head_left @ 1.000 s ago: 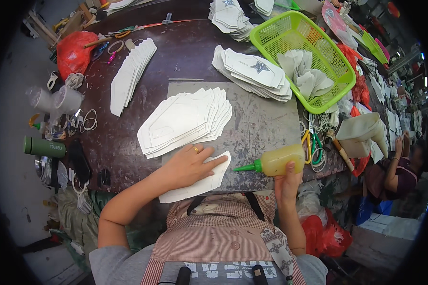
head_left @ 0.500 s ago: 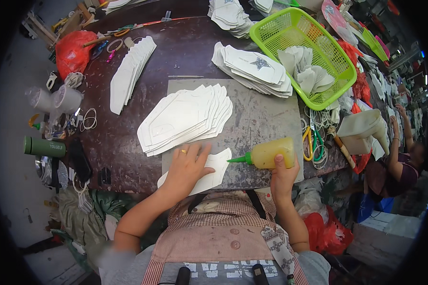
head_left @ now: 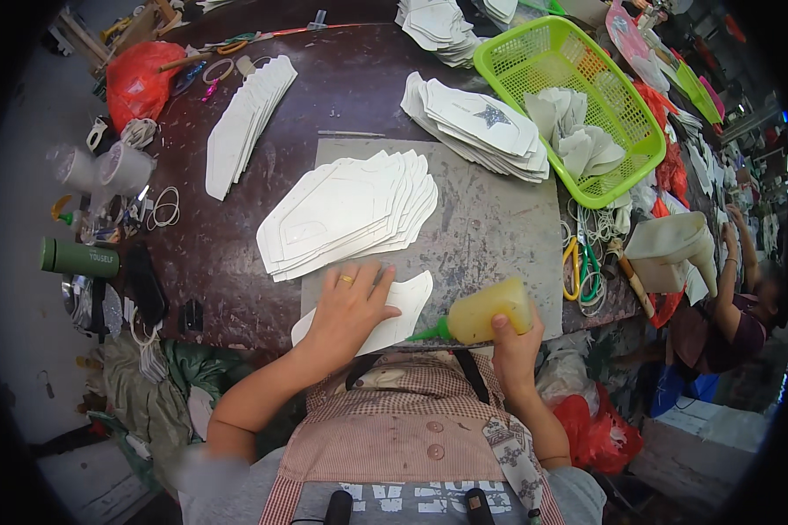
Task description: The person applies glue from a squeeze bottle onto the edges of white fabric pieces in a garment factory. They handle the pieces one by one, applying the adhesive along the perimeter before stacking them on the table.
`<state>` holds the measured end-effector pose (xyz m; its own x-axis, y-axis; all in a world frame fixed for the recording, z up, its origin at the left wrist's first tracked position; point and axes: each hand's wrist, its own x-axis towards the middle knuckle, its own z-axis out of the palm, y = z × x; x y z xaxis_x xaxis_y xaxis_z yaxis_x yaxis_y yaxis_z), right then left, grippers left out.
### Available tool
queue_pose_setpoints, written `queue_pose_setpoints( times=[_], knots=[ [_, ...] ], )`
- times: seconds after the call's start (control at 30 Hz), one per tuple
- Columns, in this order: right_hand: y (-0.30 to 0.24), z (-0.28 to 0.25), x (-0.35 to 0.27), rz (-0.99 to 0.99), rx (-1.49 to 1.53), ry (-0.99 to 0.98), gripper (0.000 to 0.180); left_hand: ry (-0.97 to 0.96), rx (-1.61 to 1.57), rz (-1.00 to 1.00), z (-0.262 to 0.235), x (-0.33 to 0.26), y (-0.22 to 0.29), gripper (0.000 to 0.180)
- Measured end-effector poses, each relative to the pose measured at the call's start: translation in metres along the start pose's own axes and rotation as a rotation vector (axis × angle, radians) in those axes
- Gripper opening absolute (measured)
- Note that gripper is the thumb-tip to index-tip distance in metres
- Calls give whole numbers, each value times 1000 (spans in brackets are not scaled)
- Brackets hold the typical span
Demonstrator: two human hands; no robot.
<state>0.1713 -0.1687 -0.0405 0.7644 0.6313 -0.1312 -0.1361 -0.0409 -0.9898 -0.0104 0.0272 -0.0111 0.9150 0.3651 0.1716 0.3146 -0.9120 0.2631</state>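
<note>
A single white cut piece point(head_left: 411, 302) lies at the table's front edge. My left hand point(head_left: 350, 306) rests flat on it with the fingers spread, a ring on one finger. My right hand point(head_left: 517, 346) grips a squeeze bottle point(head_left: 486, 312) of yellowish liquid, tilted so that its green nozzle points left. The nozzle tip is at the lower right edge of the piece. Just beyond my left hand, a fanned stack of similar white pieces point(head_left: 341, 210) lies on a grey board point(head_left: 490, 219).
Further stacks stand at the far left point(head_left: 249, 127) and far right, the latter topped by a star-marked piece point(head_left: 477, 118). A green basket point(head_left: 600, 188) holds white pieces. Scissors point(head_left: 572, 267) and a pale container point(head_left: 665, 249) lie right; a green flask point(head_left: 80, 257) left. Another person point(head_left: 727, 324) works at the right.
The bottle in my right hand has tipped further, and its nozzle has moved toward me along the piece's right edge. My left hand stays on the piece. The view has shifted slightly.
</note>
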Motion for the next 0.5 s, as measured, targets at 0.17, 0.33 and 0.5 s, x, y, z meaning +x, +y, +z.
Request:
queue_pose_setpoints(
  times=[0.17,0.33,0.5],
  knots=[
    [-2,1,3,61,292,64,51,8,6,7,1,1,1,57],
    [-3,-3,11,85,456,21,48,73,6,1,0,-2,3,48],
    [27,-36,39,-11,765,-57,55,202,-235,1,-18,-16,-10,15]
  ],
)
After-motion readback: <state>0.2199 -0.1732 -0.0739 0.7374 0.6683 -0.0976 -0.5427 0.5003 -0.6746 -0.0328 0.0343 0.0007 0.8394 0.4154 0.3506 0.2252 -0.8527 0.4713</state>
